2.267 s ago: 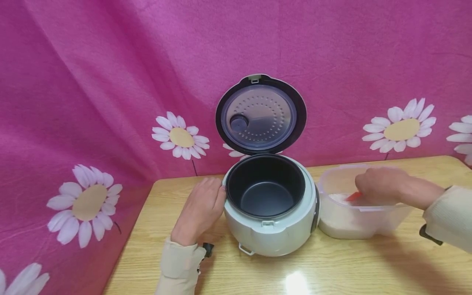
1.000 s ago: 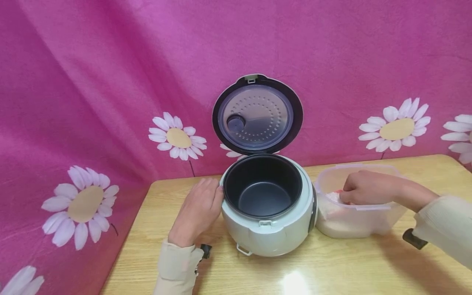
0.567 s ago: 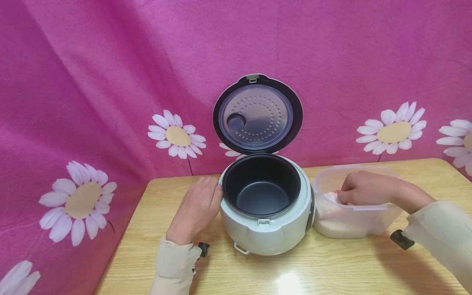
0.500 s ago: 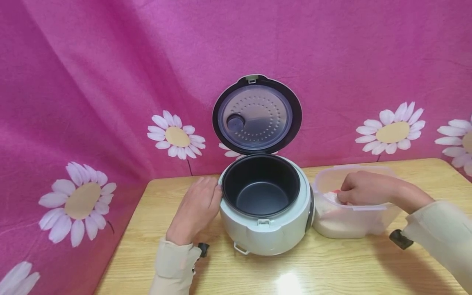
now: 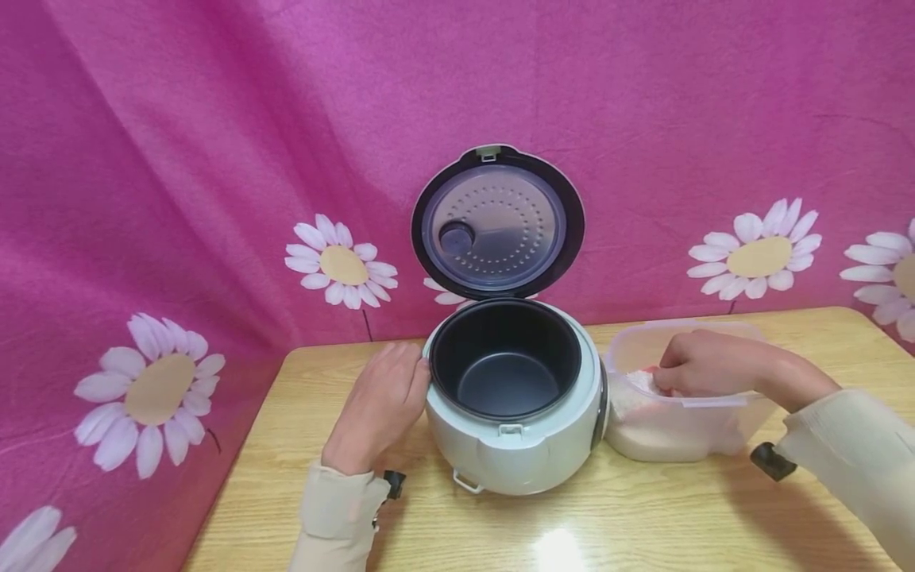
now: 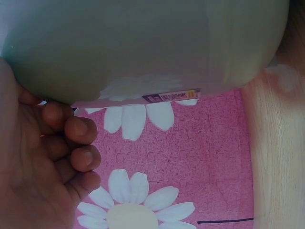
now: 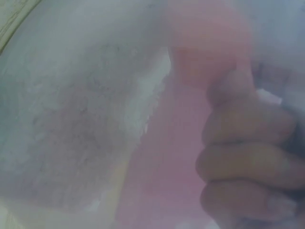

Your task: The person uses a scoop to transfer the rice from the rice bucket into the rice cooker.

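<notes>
A white rice cooker stands on the table with its lid raised and a dark, bare inner pot inside. My left hand grips the cooker's left rim; its fingers are curled in the left wrist view. To the cooker's right is a clear plastic container partly filled with white rice. Inside it, my right hand holds a red scoop at the rice. Most of the scoop is hidden by the hand in the head view, and the right wrist view is hazy through the plastic.
The wooden table extends in front of the cooker and container. A pink cloth printed with white flowers hangs behind and to the left of it. The raised lid stands close to the cloth.
Since the earliest frame, my right hand has moved slightly left and down toward the rice, and less of the red scoop shows. The left hand stays on the cooker's rim.
</notes>
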Demonstrator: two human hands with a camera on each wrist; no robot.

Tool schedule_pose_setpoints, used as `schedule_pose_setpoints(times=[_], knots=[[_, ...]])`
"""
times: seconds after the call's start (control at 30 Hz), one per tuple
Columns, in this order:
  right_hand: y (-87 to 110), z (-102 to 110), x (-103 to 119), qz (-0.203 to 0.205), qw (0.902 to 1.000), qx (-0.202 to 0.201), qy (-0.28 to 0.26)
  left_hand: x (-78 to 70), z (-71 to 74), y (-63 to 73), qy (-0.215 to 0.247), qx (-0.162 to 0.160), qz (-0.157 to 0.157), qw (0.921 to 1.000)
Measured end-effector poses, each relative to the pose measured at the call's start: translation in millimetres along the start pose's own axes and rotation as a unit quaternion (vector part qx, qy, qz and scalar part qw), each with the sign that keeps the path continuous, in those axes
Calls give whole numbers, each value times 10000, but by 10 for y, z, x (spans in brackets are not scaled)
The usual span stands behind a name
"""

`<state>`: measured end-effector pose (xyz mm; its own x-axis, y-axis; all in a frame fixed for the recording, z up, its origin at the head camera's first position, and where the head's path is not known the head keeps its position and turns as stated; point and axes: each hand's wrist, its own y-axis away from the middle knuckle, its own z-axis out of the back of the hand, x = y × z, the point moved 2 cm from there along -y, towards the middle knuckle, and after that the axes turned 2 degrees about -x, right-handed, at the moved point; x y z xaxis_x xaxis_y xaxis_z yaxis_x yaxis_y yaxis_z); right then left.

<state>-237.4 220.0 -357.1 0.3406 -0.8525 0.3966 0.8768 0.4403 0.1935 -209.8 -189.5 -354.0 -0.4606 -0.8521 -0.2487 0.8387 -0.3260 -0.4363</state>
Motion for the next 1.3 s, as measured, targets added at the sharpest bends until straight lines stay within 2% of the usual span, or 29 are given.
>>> schedule_pose_setpoints(times=[0.17,0.4,0.97,1.3], knots=[[-5,3,13,29,10000,-70,58,3,6,3,-3,-14,9,10000],[11,13,53,101,9984,-429,350,-1,3,-1,-38,-72,-85,9999],[87,48,91,-119,9923,-924,818,9,-20,14,-3,-131,-107,9999],[175,142,118,-209,9935,-989,519,0,-22,9,-47,-218,-206,9995]])
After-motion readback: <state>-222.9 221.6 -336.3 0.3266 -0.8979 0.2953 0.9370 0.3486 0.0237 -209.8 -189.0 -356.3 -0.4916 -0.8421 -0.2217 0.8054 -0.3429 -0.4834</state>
